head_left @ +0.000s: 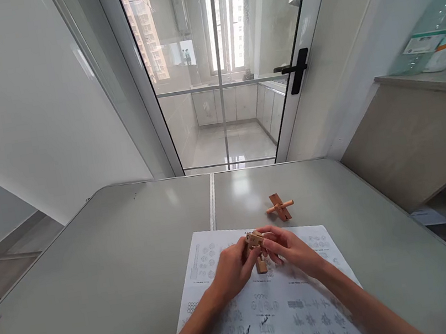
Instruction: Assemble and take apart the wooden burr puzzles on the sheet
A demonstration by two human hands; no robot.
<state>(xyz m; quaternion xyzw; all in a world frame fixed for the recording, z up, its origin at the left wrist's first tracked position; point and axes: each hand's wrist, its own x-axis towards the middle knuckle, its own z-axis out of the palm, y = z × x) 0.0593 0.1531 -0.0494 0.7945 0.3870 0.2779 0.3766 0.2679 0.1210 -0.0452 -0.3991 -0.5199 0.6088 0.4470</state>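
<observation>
Both my hands meet over a printed paper sheet (pixel 278 315) on the grey table (pixel 97 275). My left hand (pixel 232 269) and my right hand (pixel 287 246) both pinch a small wooden puzzle piece (pixel 254 239) between their fingertips, just above the sheet. A second small wooden block (pixel 261 265) stands on the paper directly below the held piece. Farther back on the table, right of centre, lies a wooden cross-shaped puzzle (pixel 280 206) with a round peg through it.
The sheet carries rows of small diagrams. A seam (pixel 211 202) splits the table top down the middle. Beyond the table's far edge stands a glass door (pixel 216 67) with a black handle (pixel 296 69). A counter (pixel 422 126) with boxes rises at the right.
</observation>
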